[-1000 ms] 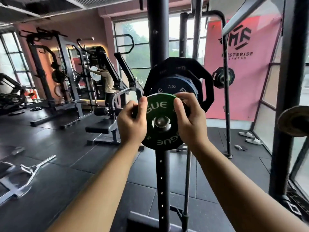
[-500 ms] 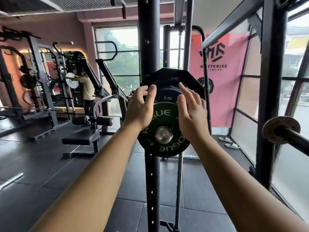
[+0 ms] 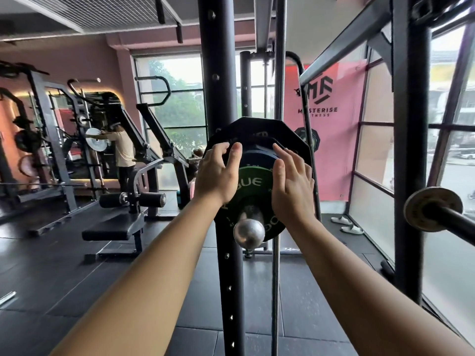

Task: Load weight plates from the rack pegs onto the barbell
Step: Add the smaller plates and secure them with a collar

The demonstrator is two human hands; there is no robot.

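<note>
Left hand [image 3: 218, 176] and right hand [image 3: 293, 186] flank the stacked plates [image 3: 257, 156] on the near rack peg [image 3: 248, 233], fingers stretched flat, gripping nothing yet; the small green plate [image 3: 253, 183] in front looks light, rigid, slick, so take its rim.

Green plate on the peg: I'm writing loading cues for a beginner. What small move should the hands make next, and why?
Probably close both hands on the rim of the blue plate and draw it along the peg. The left hand and right hand flank it behind the green plate, right fingers straight, and the barbell end shows no plate.
</note>
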